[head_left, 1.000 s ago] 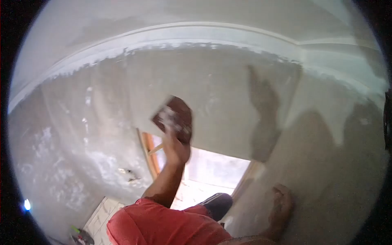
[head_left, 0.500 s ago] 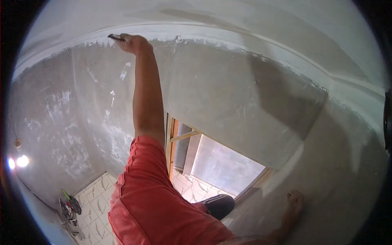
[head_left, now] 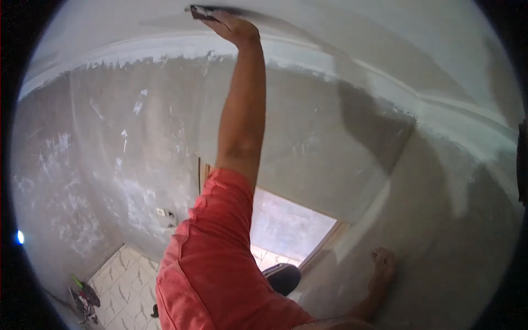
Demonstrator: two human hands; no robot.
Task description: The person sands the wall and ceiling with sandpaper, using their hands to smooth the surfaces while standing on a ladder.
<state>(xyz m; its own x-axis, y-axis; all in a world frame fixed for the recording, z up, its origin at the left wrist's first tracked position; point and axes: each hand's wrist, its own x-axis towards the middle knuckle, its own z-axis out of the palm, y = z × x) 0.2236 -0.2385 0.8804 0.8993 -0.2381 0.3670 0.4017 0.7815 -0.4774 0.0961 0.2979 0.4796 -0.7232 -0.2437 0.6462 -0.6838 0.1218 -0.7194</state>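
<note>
My left hand is raised at the end of a red-sleeved arm, up at the ceiling. Its fingers are closed on a dark, flat putty scraper with whitish smears, which appears to lie against the ceiling surface. Fingers hide part of the tool. Below it runs a white filled band along the top of the grey wall. Lower right, my right hand leans on the grey wall, fingers loosely bent and somewhat apart, with nothing visible in it.
A doorway opens below, beside my dark-clad knee. Marble-patterned tiles cover the floor. Some tools or rags lie in the lower left corner. A bright lamp shines at the left edge. A socket box sits on the wall.
My left hand has moved up and right with the scraper, from the white band onto the ceiling. The view has shifted slightly. My right hand stays on the wall.
</note>
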